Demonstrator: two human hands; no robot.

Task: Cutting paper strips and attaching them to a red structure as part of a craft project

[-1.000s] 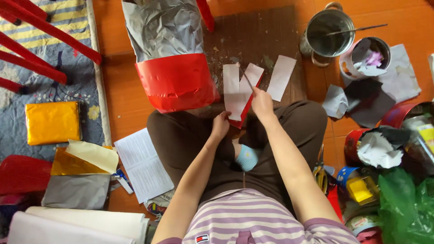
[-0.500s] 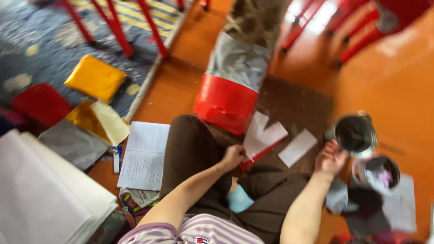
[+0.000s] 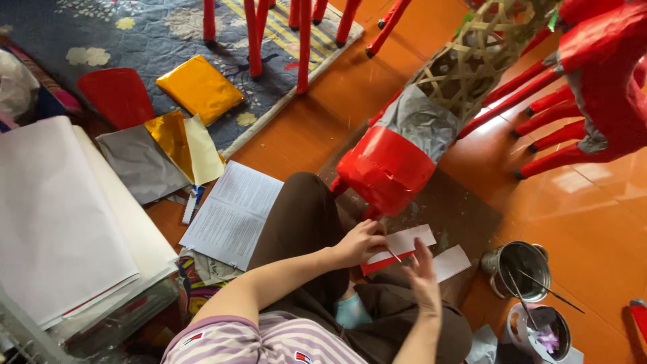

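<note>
Seated on an orange floor [image 3: 303, 128], a person's left hand [image 3: 360, 243] pinches a red-backed white paper strip [image 3: 399, 248] over the lap, while the right hand [image 3: 424, 278], fingers spread, hovers beside it. A metal pot [image 3: 519, 269] stands near.

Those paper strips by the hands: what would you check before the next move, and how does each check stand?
1. Left hand on a white paper strip: ok.
2. Right hand free, fingers spread: ok.
3. Second white strip within reach on the mat: ok.
4. Metal pot upright, stick inside: ok.
5. Paste on the strip: cannot tell.
6. Red-covered frame close in front: ok.
</note>
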